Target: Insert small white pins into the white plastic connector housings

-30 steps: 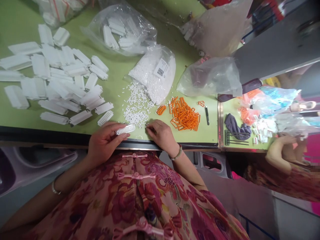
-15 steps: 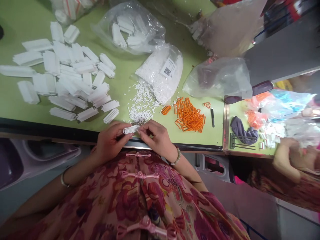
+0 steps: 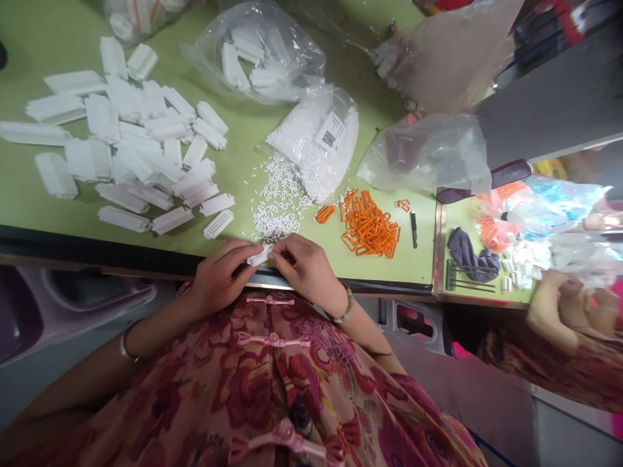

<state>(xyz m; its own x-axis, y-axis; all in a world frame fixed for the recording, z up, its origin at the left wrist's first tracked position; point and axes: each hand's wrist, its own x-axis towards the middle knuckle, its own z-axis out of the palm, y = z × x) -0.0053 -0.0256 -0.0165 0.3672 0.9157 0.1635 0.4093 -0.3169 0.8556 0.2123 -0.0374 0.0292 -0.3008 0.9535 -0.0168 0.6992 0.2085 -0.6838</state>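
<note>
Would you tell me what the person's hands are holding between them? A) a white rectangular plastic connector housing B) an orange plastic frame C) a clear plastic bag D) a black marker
A: the white rectangular plastic connector housing sits pinched between the left hand and right hand.

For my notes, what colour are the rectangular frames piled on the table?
The rectangular plastic frames are bright orange, best seen in the head view.

the white plastic connector housing (image 3: 259,255) between the left hand (image 3: 219,274) and right hand (image 3: 305,266) is partly hidden by the fingers (image 3: 282,247) and blurred.
</note>
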